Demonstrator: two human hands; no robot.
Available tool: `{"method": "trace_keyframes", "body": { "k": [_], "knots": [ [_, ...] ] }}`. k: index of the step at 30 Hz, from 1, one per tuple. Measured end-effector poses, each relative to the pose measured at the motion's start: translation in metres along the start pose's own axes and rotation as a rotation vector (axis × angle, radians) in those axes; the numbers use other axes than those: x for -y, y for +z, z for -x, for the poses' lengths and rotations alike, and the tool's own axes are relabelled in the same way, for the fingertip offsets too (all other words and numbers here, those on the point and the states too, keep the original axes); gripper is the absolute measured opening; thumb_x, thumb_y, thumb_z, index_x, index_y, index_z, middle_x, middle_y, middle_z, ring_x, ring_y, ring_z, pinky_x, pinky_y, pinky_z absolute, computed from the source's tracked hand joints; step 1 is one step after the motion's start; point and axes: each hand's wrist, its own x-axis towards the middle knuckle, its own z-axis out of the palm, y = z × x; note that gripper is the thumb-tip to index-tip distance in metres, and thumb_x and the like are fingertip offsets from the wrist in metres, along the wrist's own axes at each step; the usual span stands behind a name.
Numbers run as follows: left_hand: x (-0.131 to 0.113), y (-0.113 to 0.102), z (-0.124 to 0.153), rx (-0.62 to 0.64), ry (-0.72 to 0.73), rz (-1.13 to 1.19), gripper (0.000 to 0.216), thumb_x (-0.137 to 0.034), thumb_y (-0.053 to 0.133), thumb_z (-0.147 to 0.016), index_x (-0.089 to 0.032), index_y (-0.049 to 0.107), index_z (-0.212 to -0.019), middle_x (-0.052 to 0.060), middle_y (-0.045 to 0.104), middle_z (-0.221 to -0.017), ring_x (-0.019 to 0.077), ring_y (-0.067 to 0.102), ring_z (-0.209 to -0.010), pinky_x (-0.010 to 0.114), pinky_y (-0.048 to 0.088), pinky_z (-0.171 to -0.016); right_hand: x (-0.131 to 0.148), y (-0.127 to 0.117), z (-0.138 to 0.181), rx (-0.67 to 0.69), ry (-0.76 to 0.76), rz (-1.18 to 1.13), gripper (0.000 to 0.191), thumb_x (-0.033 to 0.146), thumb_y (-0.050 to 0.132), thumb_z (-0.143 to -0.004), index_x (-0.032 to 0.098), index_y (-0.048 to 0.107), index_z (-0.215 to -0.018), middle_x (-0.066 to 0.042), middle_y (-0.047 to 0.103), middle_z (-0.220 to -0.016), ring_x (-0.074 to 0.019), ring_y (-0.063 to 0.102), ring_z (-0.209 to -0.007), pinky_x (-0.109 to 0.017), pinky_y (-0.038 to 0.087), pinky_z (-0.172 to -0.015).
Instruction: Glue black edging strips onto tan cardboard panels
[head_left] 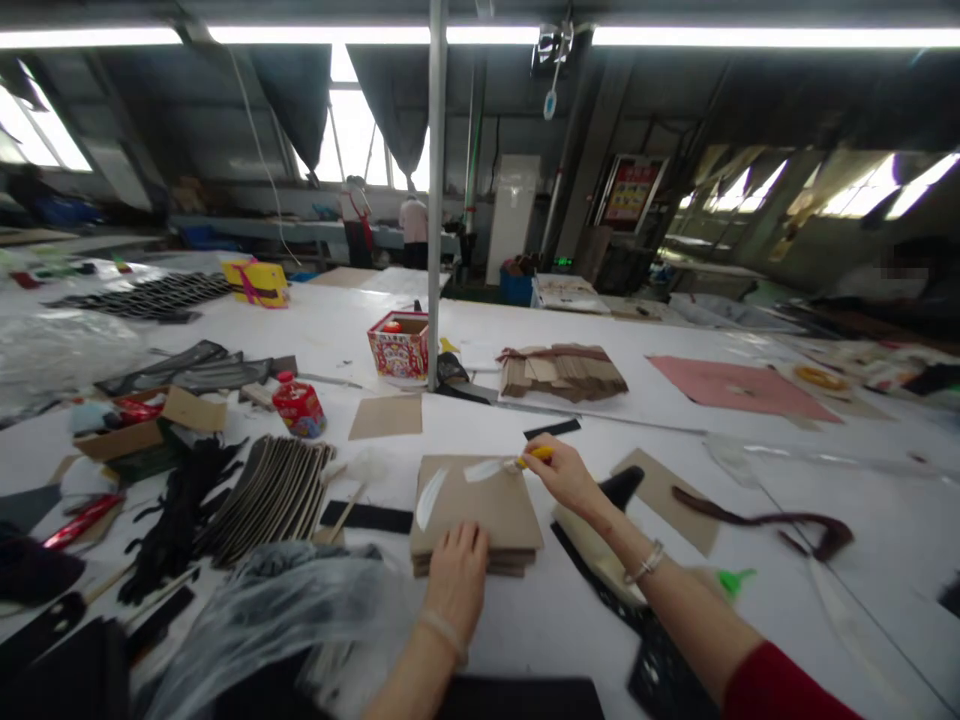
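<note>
A stack of brown cardboard sheets (480, 505) lies on the white table in front of me. My left hand (459, 565) rests on the stack's near edge, fingers stretched out flat. In my right hand (562, 475) is a brush with a yellow handle (537, 455), gripped between the fingers. Its bristles touch the top sheet near the far right corner. White wet-looking streaks (431, 497) mark the left and far parts of that sheet. A black strip (367, 516) lies left of the stack, with a thin stick across it.
Left are a fan of dark strips (266, 500), clear plastic (300, 620) and a red bottle (298, 405). A metal pole (435, 200) rises beyond, beside a patterned box (398, 345). Further right lie a cardboard bundle (562, 372), a pink sheet (739, 385) and a dark strap (817, 530).
</note>
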Motion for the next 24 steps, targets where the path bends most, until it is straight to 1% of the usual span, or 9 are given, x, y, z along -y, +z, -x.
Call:
{"method": "trace_keyframes", "body": {
  "k": [2,4,7,9,11,15,17,21,24],
  "knots": [
    [0.001,-0.010,-0.005,0.060,0.012,0.019,0.020,-0.019,0.053,-0.084,-0.021,0.055,-0.104,0.004,0.059,-0.109,0.0210,0.054,-0.100,0.035,0.044,-0.082,0.007,0.001,0.021,0.156,-0.051,0.022,0.005,0.023,0.067,-0.069,0.021,0.063,-0.067,0.001,0.062,-0.074,-0.0173,0.057,-0.072,-0.029,0.042,-0.074],
    [0.004,-0.011,-0.010,0.110,0.023,0.023,0.018,-0.022,0.052,-0.085,-0.021,0.053,-0.103,0.005,0.056,-0.113,0.0217,0.051,-0.103,0.035,0.042,-0.084,0.014,0.000,0.041,0.270,-0.075,0.028,0.007,0.020,0.068,-0.070,0.021,0.063,-0.066,0.002,0.061,-0.073,-0.0162,0.055,-0.071,-0.027,0.041,-0.072],
    [0.008,-0.008,-0.015,0.154,0.043,0.005,0.014,-0.023,0.053,-0.085,-0.020,0.053,-0.099,0.005,0.056,-0.107,0.0219,0.050,-0.100,0.035,0.041,-0.083,0.025,-0.013,0.067,0.330,-0.089,0.035,0.008,0.022,0.065,-0.075,0.020,0.062,-0.067,0.002,0.060,-0.070,-0.0152,0.054,-0.066,-0.026,0.040,-0.066],
    [0.009,-0.009,-0.016,0.162,0.064,-0.011,0.014,-0.023,0.054,-0.084,-0.020,0.052,-0.098,0.005,0.056,-0.104,0.0221,0.050,-0.099,0.034,0.041,-0.083,0.029,-0.027,0.080,0.277,-0.069,0.000,0.010,0.026,0.061,-0.080,0.020,0.062,-0.073,0.002,0.060,-0.069,-0.0152,0.054,-0.065,-0.026,0.041,-0.063],
    [0.010,-0.011,-0.017,0.162,0.089,-0.024,0.015,-0.024,0.055,-0.084,-0.021,0.052,-0.099,0.005,0.056,-0.105,0.0219,0.049,-0.100,0.034,0.041,-0.084,0.029,-0.043,0.092,0.178,-0.019,-0.085,0.014,0.031,0.059,-0.084,0.019,0.062,-0.078,0.001,0.061,-0.069,-0.0161,0.057,-0.065,-0.026,0.042,-0.061],
    [0.012,-0.015,-0.018,0.172,0.134,-0.042,0.017,-0.024,0.058,-0.082,-0.020,0.052,-0.098,0.004,0.056,-0.104,0.0221,0.049,-0.099,0.033,0.040,-0.084,0.019,-0.070,0.118,-0.008,0.158,-0.276,0.022,0.039,0.062,-0.083,0.017,0.062,-0.083,0.000,0.064,-0.063,-0.0183,0.061,-0.064,-0.029,0.047,-0.065],
    [0.013,-0.017,-0.019,0.183,0.156,-0.048,0.018,-0.023,0.060,-0.081,-0.020,0.052,-0.097,0.004,0.056,-0.103,0.0222,0.050,-0.099,0.033,0.040,-0.085,0.013,-0.079,0.135,-0.112,0.223,-0.399,0.025,0.041,0.066,-0.081,0.016,0.062,-0.085,-0.001,0.064,-0.062,-0.0180,0.062,-0.062,-0.029,0.048,-0.064],
    [0.016,-0.023,-0.022,0.210,0.197,-0.058,0.013,-0.022,0.057,-0.082,-0.020,0.053,-0.094,0.004,0.057,-0.101,0.0215,0.050,-0.097,0.032,0.041,-0.082,0.005,-0.091,0.173,-0.302,0.328,-0.663,0.028,0.038,0.077,-0.072,0.015,0.064,-0.081,-0.002,0.064,-0.072,-0.0159,0.061,-0.060,-0.026,0.051,-0.058],
    [0.017,-0.028,-0.025,0.236,0.224,-0.065,0.008,-0.021,0.055,-0.083,-0.020,0.053,-0.091,0.004,0.059,-0.096,0.0213,0.052,-0.094,0.031,0.042,-0.077,0.000,-0.098,0.199,-0.406,0.405,-0.756,0.028,0.034,0.083,-0.065,0.015,0.066,-0.078,-0.001,0.062,-0.078,-0.0149,0.061,-0.060,-0.024,0.053,-0.055]
  ]
}}
